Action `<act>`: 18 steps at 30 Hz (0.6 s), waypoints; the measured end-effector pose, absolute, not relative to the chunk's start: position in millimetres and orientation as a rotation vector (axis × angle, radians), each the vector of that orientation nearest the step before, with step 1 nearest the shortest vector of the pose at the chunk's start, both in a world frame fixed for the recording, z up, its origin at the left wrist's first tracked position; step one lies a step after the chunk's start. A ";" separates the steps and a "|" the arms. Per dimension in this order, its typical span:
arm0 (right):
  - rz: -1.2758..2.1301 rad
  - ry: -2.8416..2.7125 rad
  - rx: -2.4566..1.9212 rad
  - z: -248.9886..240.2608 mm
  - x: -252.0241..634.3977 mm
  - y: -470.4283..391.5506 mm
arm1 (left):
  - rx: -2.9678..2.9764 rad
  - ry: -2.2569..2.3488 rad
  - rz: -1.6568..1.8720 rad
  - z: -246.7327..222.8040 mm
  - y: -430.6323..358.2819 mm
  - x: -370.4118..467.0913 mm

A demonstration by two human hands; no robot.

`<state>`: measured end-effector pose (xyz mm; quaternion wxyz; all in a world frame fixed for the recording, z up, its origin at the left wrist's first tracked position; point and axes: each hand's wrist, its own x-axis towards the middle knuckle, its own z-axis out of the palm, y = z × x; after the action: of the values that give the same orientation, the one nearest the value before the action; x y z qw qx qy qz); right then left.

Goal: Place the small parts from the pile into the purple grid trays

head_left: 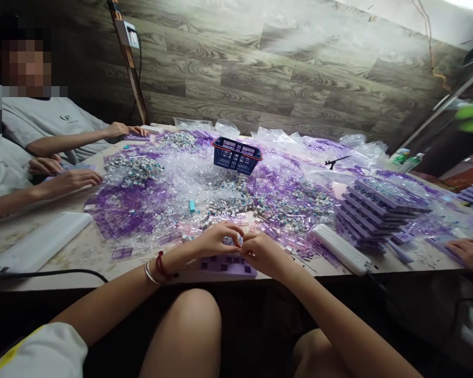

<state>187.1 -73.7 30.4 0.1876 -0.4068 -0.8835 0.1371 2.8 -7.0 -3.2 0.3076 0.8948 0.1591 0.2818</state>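
Just above a purple tray with square holes (pixel 224 265) at the table's front edge, my two hands meet fingertip to fingertip. My left hand (pixel 220 239) has its thumb and forefinger curled into a pinch. The fingers of my right hand (pixel 258 249) are bent closed against it. Whatever small piece lies between the fingertips is too small to name. Behind my hands spread heaps of small white and teal parts (pixel 230 194) and clear and purple plastic pieces (pixel 130 207).
A dark blue basket (pixel 236 157) stands mid-table. Stacked purple trays (pixel 372 212) rise at the right, beside a white power strip (pixel 341 248). A long white case (pixel 43 241) lies at left. Co-workers' hands (pixel 73 181) work at left; another person's hand (pixel 471 249) is at right.
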 end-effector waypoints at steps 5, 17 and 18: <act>0.724 -2.044 -1.312 19.6 198.0 -71.7 | 2.320 0.431 0.695 -1.5 -6.0 3.9; 1.435 -1.618 -1.461 4.8 200.9 -46.9 | 2.316 0.571 0.531 2.5 -6.3 7.1; 1.437 -1.618 -1.461 5.6 201.0 -46.8 | 2.327 0.561 0.523 4.3 -7.3 7.6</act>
<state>201.0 -46.8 5.6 0.2621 -0.5400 -0.5979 0.5312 7.6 -7.3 4.3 0.3390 0.8935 0.2154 0.2008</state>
